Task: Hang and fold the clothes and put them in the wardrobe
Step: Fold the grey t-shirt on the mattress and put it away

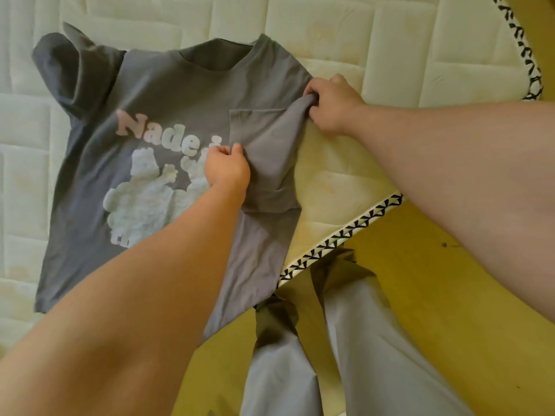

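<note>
Lying collar-away on the mattress (390, 40), the T-shirt (156, 94) runs lengthwise from the person; left hand (226, 171) pinches the folded flap (270, 151) just beside the print (144, 193); right hand (333, 106) grips its shoulder end, farther from the print

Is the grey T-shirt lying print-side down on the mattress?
No: the grey T-shirt lies spread on the mattress with its pale lettering and figure print facing up.

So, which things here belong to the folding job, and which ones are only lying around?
Job: grey T-shirt, one side folded over; left-hand grip and right-hand grip, both pinching its folded flap.
Not the job: quilted mattress under it; yellow floor; grey trousers the person wears.
</note>
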{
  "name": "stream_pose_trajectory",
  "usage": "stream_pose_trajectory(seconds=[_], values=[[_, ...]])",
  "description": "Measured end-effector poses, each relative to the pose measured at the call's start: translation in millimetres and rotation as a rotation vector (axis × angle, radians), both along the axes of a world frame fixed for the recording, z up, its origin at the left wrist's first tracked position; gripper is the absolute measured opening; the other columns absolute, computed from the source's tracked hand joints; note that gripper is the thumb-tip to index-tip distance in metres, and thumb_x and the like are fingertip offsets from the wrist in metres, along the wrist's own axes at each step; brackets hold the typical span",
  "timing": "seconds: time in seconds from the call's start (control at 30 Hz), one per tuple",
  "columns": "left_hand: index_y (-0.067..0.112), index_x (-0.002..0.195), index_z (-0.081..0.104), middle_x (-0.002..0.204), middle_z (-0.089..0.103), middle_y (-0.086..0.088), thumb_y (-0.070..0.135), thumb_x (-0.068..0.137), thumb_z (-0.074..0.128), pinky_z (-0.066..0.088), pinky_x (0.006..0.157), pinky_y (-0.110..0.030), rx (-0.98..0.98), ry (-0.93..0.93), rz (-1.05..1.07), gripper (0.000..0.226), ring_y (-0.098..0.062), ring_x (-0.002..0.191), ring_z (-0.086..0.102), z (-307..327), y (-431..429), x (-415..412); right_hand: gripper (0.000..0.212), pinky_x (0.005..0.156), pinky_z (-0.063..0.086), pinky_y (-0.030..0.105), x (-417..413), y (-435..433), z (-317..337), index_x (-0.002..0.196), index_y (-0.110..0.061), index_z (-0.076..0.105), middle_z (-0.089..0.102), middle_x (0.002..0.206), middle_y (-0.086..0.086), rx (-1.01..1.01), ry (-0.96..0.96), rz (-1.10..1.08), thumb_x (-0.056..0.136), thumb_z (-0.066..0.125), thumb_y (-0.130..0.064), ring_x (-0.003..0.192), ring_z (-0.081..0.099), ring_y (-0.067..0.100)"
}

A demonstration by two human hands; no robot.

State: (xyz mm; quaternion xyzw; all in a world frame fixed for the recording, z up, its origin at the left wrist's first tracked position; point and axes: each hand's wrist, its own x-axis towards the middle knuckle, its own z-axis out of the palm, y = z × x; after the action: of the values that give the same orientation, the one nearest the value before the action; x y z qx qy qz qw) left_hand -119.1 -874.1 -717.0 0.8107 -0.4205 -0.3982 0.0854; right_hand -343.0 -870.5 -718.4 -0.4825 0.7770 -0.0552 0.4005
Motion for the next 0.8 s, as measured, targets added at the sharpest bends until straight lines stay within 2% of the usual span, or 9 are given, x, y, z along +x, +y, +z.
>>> stream_pose_trajectory(seconds=[0.13, 0.2, 0.3, 0.4, 0.43, 0.57, 0.63, 0.7, 0.8], values=[[0.016, 0.103, 0.044, 0.088, 0.052, 0.003, 0.031, 0.105, 0.041, 0.036, 0.076, -0.033, -0.040, -0.110, 0.110, 0.015, -0.021, 0.080, 0.051, -2.9, 1.8, 7.0, 0.039, 0.097, 0.043, 0.036, 2.2, -10.0, -6.5, 0.131, -0.021, 0.049, 0.043, 0.136, 0.014, 0.010, 0.030, -0.013, 0.100, 0.049, -0.044, 0.112, 0.054, 0.034], [0.012, 0.111, 0.046, 0.095, 0.051, -0.001, 0.032, 0.105, 0.040, 0.035, 0.078, -0.034, -0.001, -0.159, 0.124, 0.021, -0.024, 0.087, 0.049, -4.7, 5.0, 11.2, 0.037, 0.093, 0.042, 0.036, 1.9, -14.0, -9.2, 0.129, -0.021, 0.048, 0.043, 0.136, 0.014, 0.020, 0.042, -0.017, 0.101, 0.046, -0.045, 0.110, 0.054, 0.033], [0.015, 0.106, 0.042, 0.091, 0.052, 0.002, 0.036, 0.104, 0.042, 0.037, 0.077, -0.035, 0.004, -0.167, 0.141, 0.022, -0.026, 0.091, 0.053, -4.7, 13.2, 10.5, 0.036, 0.088, 0.041, 0.035, 0.1, -18.0, -11.9, 0.128, -0.019, 0.047, 0.044, 0.134, 0.015, 0.027, 0.059, -0.007, 0.102, 0.045, -0.043, 0.110, 0.054, 0.034], [0.018, 0.109, 0.044, 0.112, 0.056, -0.002, 0.046, 0.097, 0.050, 0.045, 0.093, -0.047, -0.028, -0.226, 0.207, 0.032, -0.029, 0.104, 0.057, 0.1, 32.8, 3.6, 0.034, 0.082, 0.039, 0.034, -0.4, -19.9, -13.2, 0.126, -0.019, 0.048, 0.047, 0.132, 0.014, 0.025, 0.067, -0.004, 0.102, 0.046, -0.042, 0.107, 0.055, 0.033], [0.019, 0.108, 0.045, 0.110, 0.055, -0.001, 0.049, 0.093, 0.053, 0.045, 0.093, -0.048, -0.016, -0.223, 0.261, 0.034, -0.030, 0.103, 0.058, 1.3, 41.8, 2.9, 0.033, 0.081, 0.039, 0.034, -0.1, -19.8, -13.6, 0.125, -0.019, 0.048, 0.047, 0.132, 0.013, 0.024, 0.067, -0.010, 0.102, 0.047, -0.042, 0.104, 0.054, 0.032], [0.023, 0.097, 0.042, 0.080, 0.047, 0.008, 0.058, 0.085, 0.055, 0.038, 0.068, -0.037, 0.129, -0.076, 0.484, 0.039, -0.019, 0.071, 0.052, 7.1, 82.2, 10.9, 0.030, 0.079, 0.038, 0.035, 1.5, -17.8, -15.4, 0.123, -0.020, 0.047, 0.046, 0.130, 0.011, 0.023, 0.063, -0.031, 0.102, 0.047, -0.041, 0.093, 0.049, 0.027], [0.023, 0.084, 0.042, 0.080, 0.053, 0.003, 0.062, 0.084, 0.054, 0.039, 0.061, -0.036, 0.202, -0.058, 0.498, 0.040, -0.020, 0.069, 0.054, 8.9, 99.0, 16.9, 0.028, 0.079, 0.039, 0.035, 3.0, -17.1, -15.7, 0.122, -0.020, 0.047, 0.045, 0.130, 0.011, 0.021, 0.064, -0.039, 0.102, 0.047, -0.040, 0.093, 0.049, 0.027], [0.023, 0.080, 0.046, 0.081, 0.063, -0.002, 0.063, 0.084, 0.056, 0.049, 0.064, -0.036, 0.236, -0.009, 0.520, 0.041, -0.023, 0.072, 0.064, 8.0, 106.6, 20.5, 0.028, 0.079, 0.040, 0.035, 4.8, -16.9, -15.6, 0.122, -0.020, 0.047, 0.044, 0.129, 0.010, 0.017, 0.074, -0.049, 0.102, 0.047, -0.040, 0.094, 0.050, 0.028], [0.020, 0.083, 0.054, 0.076, 0.068, -0.001, 0.054, 0.089, 0.063, 0.047, 0.045, -0.025, 0.203, 0.132, 0.539, 0.035, -0.012, 0.052, 0.064, 5.5, 101.1, 25.5, 0.027, 0.079, 0.041, 0.036, 7.1, -16.0, -15.2, 0.122, -0.020, 0.047, 0.044, 0.129, 0.010, 0.018, 0.097, -0.069, 0.103, 0.046, -0.038, 0.093, 0.048, 0.027]])
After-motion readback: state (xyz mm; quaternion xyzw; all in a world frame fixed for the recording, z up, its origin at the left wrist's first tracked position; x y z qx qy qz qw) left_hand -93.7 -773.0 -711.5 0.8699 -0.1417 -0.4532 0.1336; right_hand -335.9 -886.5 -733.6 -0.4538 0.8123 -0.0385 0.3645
